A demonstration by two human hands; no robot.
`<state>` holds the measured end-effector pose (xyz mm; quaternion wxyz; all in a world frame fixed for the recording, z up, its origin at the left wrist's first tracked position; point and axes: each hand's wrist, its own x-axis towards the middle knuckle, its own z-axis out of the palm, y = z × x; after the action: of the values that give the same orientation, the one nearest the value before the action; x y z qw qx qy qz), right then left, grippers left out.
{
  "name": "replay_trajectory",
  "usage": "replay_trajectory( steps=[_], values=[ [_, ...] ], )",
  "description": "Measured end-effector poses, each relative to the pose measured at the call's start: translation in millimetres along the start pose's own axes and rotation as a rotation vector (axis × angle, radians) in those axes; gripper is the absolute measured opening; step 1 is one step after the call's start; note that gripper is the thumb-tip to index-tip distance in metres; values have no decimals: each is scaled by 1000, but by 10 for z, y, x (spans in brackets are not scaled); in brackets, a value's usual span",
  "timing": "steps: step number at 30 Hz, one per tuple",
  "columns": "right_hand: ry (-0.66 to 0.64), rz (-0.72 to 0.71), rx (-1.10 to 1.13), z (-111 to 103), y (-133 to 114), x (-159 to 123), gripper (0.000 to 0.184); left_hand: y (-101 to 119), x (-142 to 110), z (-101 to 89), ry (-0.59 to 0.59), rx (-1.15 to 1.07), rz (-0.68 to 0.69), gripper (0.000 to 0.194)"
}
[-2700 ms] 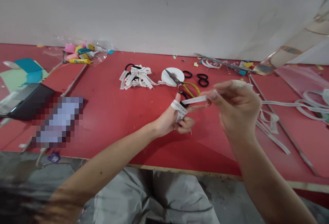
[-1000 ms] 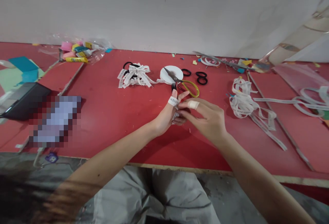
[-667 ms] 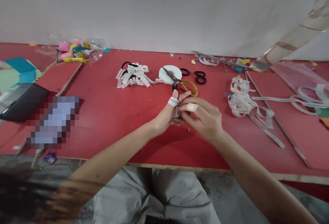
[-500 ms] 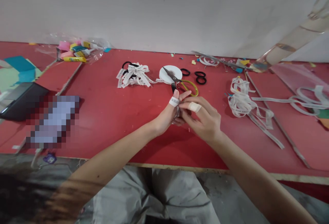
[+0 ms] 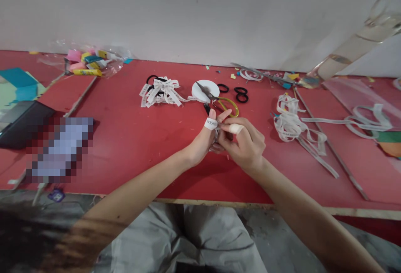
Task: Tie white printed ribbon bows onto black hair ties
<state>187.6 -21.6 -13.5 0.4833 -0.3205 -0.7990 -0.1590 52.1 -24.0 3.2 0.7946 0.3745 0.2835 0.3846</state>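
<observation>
Three ties (image 5: pixel 241 94) bare, right of spool (image 5: pixel 199 94) | ribboned pile (image 5: pixel 167 89) seemingly done, far left | ribbon (image 5: pixel 211 123) near centre, seemingly half worked: looped on thumb of left hand (image 5: pixel 203 141), fingers curled round it; right hand (image 5: pixel 247 143) pinches it

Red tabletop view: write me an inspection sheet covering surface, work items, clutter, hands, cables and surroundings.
Surface: red tabletop, seams at both sides, small scraps scattered.
Work items: printed white ribbon looped around the left thumb; scissors lying partly over a white disc; black rings beyond; ribbon pile left of the disc.
Clutter: loose ribbon tangle at right; clear bag of colored items at back left.
Hands: left hand thumb up; right hand fingertips against it, exact grip hidden.
Cables: pale cable below the pixelated device.
Surroundings: pale wall behind.
</observation>
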Motion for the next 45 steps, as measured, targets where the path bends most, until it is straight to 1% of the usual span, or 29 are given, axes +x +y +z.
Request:
replay_trajectory(
  steps=[2, 6, 9, 12, 18, 21, 24, 27, 30, 34, 37, 42, 45],
  values=[
    [-46, 1, -9, -7, -7, 12, 19, -2, 4, -1, 23, 18, -6, 75],
    [-175, -29, -13, -53, -9, 30, 23, -4, 13, -19, 44, 24, -19, 80],
    [-219, -12, -34, -75, 2, 32, 20, -17, 23, -40, 56, 32, -11, 81],
    [-241, -1, -57, -71, 11, 24, 17, -32, 28, -53, 59, 52, 0, 76],
    [-202, -23, -60, -34, 8, 11, 14, -51, 16, -39, 71, 56, 3, 74],
    [-211, -45, -40, -32, 26, 17, 12, -53, 11, -45, 71, 54, 8, 77],
    [-232, -69, -25, -39, 68, 17, 9, -53, 5, -50, 48, 53, -1, 80],
    [-196, -98, -9, -37, 116, -3, 6, -67, -8, -36, 21, 43, 8, 77],
    [-138, -134, 15, -20, 139, -28, 7, -100, -22, -14, 9, 24, 36, 75],
    [-72, -139, 6, 13, 121, -13, 7, -135, -24, -13, 50, -32, 53, 76],
    [-68, -128, -19, 23, 102, 26, 9, -139, -12, -30, 32, -27, 57, 74],
    [-67, -141, -56, 13, 103, 49, 13, -106, -13, -37, -21, -3, 39, 65],
    [-47, -151, -88, 12, 101, 38, 14, -77, -28, -26, -31, 20, 56, 66]
  ],
)
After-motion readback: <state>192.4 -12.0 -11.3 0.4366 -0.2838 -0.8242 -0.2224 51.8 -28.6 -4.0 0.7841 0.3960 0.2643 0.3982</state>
